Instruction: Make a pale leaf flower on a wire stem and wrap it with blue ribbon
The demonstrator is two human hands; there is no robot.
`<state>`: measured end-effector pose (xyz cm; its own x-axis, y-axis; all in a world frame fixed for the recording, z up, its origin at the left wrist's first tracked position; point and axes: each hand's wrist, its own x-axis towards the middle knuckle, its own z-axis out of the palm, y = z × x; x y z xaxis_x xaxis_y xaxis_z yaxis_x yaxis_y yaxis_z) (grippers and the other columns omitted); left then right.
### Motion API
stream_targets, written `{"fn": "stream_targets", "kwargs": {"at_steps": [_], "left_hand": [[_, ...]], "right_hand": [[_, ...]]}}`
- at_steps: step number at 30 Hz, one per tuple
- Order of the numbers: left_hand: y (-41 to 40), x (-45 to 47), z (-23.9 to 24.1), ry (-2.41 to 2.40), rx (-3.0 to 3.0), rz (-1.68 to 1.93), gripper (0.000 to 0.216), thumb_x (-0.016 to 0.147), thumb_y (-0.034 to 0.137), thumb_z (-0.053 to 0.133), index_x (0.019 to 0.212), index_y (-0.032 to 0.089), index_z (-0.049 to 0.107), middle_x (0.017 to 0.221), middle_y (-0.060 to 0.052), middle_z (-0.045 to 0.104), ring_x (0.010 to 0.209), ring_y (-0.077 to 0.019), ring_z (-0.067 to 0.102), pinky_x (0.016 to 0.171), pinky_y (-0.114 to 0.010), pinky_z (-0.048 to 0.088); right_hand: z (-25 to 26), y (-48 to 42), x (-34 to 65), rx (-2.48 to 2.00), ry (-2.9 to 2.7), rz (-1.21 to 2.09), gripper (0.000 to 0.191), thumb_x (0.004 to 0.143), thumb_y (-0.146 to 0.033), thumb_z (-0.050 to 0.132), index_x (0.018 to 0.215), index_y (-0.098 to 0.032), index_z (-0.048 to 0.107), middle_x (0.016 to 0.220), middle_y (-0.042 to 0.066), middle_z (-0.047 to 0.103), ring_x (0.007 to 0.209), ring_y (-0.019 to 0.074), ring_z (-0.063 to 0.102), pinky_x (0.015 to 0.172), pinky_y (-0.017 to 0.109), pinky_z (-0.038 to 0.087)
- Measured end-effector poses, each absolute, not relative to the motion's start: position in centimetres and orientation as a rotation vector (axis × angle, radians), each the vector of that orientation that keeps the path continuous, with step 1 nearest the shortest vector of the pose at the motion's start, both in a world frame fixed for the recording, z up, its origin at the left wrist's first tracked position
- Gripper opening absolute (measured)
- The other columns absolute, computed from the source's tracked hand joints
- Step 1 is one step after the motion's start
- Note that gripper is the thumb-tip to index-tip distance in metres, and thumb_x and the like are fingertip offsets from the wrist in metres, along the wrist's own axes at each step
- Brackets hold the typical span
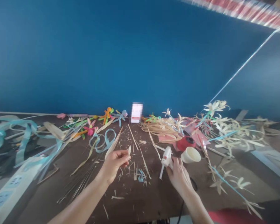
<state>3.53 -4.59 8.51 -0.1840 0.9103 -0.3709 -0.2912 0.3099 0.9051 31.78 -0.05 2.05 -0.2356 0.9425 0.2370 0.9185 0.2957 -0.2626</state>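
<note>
Near the middle of the table, my left hand (118,163) is closed, pinching a small pale strip of dried husk (129,151) upright between thumb and fingertips. My right hand (179,174) is wrapped round a white glue gun (167,156), which rests on or just above the table; its grip is partly hidden by my fingers. Just beyond that hand stands a cream cup (190,155), with a red roll (185,143) behind it. Between my hands lie husk scraps and a crumpled blue bit (141,175).
A white power strip (14,183) and loops of blue ribbon (25,137) occupy the left. Husk flowers on blue stems (226,135) spread over the right. Pipe-cleaner figures (107,114) line the blue wall (130,56). Thin wires (80,183) lie beside my left forearm.
</note>
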Motion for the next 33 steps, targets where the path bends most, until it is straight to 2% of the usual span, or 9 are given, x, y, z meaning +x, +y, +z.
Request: {"fn": "stream_targets", "kwargs": {"at_steps": [6, 9, 11, 13, 15, 20, 25, 29, 33], "left_hand": [[-5.2, 2.7, 7.7, 1.329, 0.610, 1.286, 0.029, 0.060, 0.027, 0.073, 0.084, 0.012, 0.066, 0.067, -0.004, 0.065, 0.055, -0.0093, 0.055, 0.053, -0.020, 0.044], [-5.6, 2.1, 7.2, 1.345, 0.608, 1.292, 0.028, 0.062, 0.027, 0.072, 0.084, 0.012, 0.066, 0.069, -0.004, 0.065, 0.056, -0.0092, 0.056, 0.054, -0.020, 0.044], [-5.7, 2.2, 6.7, 1.358, 0.611, 1.297, 0.028, 0.061, 0.027, 0.072, 0.085, 0.012, 0.067, 0.067, -0.003, 0.065, 0.055, -0.0094, 0.056, 0.053, -0.020, 0.044], [-5.6, 2.6, 6.3, 1.374, 0.609, 1.313, 0.028, 0.061, 0.027, 0.072, 0.084, 0.012, 0.067, 0.064, -0.002, 0.063, 0.054, -0.0094, 0.055, 0.053, -0.020, 0.044], [-5.6, 3.1, 6.2, 1.377, 0.610, 1.329, 0.029, 0.060, 0.026, 0.072, 0.085, 0.012, 0.066, 0.062, -0.001, 0.062, 0.052, -0.0088, 0.054, 0.053, -0.021, 0.044], [-6.0, 3.6, 6.8, 1.322, 0.701, 1.361, 0.032, 0.063, 0.025, 0.070, 0.092, 0.013, 0.064, 0.061, 0.001, 0.060, 0.052, -0.0099, 0.055, 0.051, -0.020, 0.042], [-6.5, 3.1, 7.3, 1.292, 0.741, 1.352, 0.033, 0.064, 0.024, 0.069, 0.094, 0.013, 0.063, 0.059, 0.001, 0.059, 0.051, -0.0102, 0.054, 0.050, -0.021, 0.042], [-6.6, 2.7, 6.8, 1.286, 0.709, 1.331, 0.032, 0.063, 0.025, 0.070, 0.092, 0.012, 0.064, 0.059, 0.000, 0.059, 0.050, -0.0094, 0.053, 0.050, -0.020, 0.042], [-6.8, 1.9, 6.0, 1.330, 0.636, 1.338, 0.029, 0.063, 0.026, 0.071, 0.087, 0.012, 0.064, 0.062, -0.001, 0.061, 0.052, -0.0098, 0.055, 0.052, -0.020, 0.042]], "right_hand": [[0.2, 1.6, 32.8, -1.725, -2.366, 0.046, 0.032, 0.077, -0.025, 0.049, 0.107, -0.015, 0.048, 0.092, 0.011, 0.052, 0.078, 0.0246, 0.057, 0.066, 0.034, 0.044], [2.2, 1.8, 32.8, -1.695, -2.373, 0.074, 0.043, 0.073, -0.027, 0.055, 0.114, -0.014, 0.047, 0.099, 0.013, 0.052, 0.084, 0.0278, 0.056, 0.068, 0.036, 0.044], [4.4, 1.4, 31.4, -1.589, -2.290, 0.153, 0.041, 0.074, -0.029, 0.055, 0.113, -0.017, 0.049, 0.103, 0.012, 0.052, 0.091, 0.0277, 0.054, 0.072, 0.036, 0.044], [6.4, 0.8, 28.8, -1.441, -2.155, 0.374, 0.029, 0.079, -0.030, 0.051, 0.106, -0.020, 0.053, 0.098, 0.008, 0.055, 0.083, 0.0213, 0.055, 0.073, 0.032, 0.043], [7.7, 0.0, 25.4, -1.257, -2.080, 0.700, 0.018, 0.081, -0.030, 0.049, 0.091, -0.020, 0.059, 0.084, 0.005, 0.058, 0.069, 0.0165, 0.054, 0.066, 0.028, 0.043], [7.1, -1.1, 18.6, -1.108, -1.765, 1.257, 0.016, 0.079, -0.030, 0.053, 0.081, -0.017, 0.062, 0.068, 0.001, 0.059, 0.060, 0.0137, 0.051, 0.056, 0.023, 0.039], [6.0, -1.1, 16.5, -1.086, -1.486, 1.576, 0.021, 0.076, -0.035, 0.057, 0.081, -0.016, 0.064, 0.053, -0.004, 0.051, 0.043, 0.0074, 0.037, 0.043, 0.020, 0.028], [6.5, 1.0, 17.8, -1.111, -1.498, 1.470, 0.024, 0.076, -0.039, 0.055, 0.082, -0.017, 0.064, 0.054, -0.003, 0.054, 0.044, 0.0086, 0.041, 0.044, 0.020, 0.031], [6.9, 5.4, 21.3, -1.285, -1.839, 0.918, 0.019, 0.077, -0.033, 0.052, 0.080, -0.020, 0.066, 0.078, 0.003, 0.066, 0.071, 0.0170, 0.059, 0.066, 0.026, 0.042]]}}
